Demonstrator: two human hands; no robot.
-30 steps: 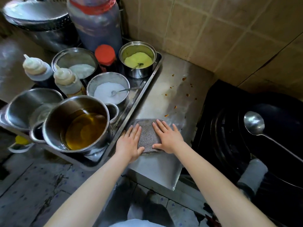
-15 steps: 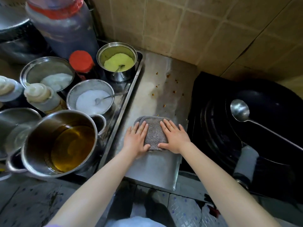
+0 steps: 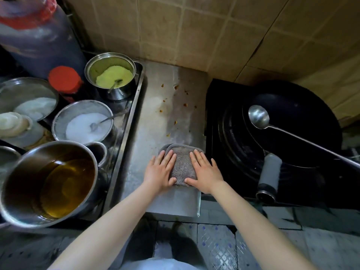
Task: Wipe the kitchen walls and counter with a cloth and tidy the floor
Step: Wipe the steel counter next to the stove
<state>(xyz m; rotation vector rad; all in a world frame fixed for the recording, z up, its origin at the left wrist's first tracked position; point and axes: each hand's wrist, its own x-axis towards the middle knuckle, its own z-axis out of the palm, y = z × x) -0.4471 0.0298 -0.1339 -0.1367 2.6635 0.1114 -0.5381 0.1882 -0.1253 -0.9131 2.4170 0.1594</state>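
A folded grey cloth (image 3: pixel 183 164) lies on the steel counter (image 3: pixel 171 98) near its front edge. My left hand (image 3: pixel 160 173) presses flat on the cloth's left side, fingers straight. My right hand (image 3: pixel 204 173) presses flat on its right side, fingers spread. Orange-brown food crumbs (image 3: pixel 175 106) are scattered on the counter beyond the cloth. The beige tiled wall (image 3: pixel 194 26) rises behind the counter. Below the counter edge the tiled floor (image 3: pixel 218 244) shows.
To the left, a steel tray (image 3: pixel 134 106) holds a pot of oil (image 3: pixel 52 182), a bowl of white powder (image 3: pixel 83 121), a bowl of yellow powder (image 3: pixel 111 75), a red-capped jar (image 3: pixel 65 79) and a large jug (image 3: pixel 35 32). At right, a black stove carries a wok (image 3: pixel 303 121) and ladle (image 3: pixel 259 116).
Both hands have stayed flat on the cloth and moved with it a little toward the stove side. The view has shifted right and tilted down.
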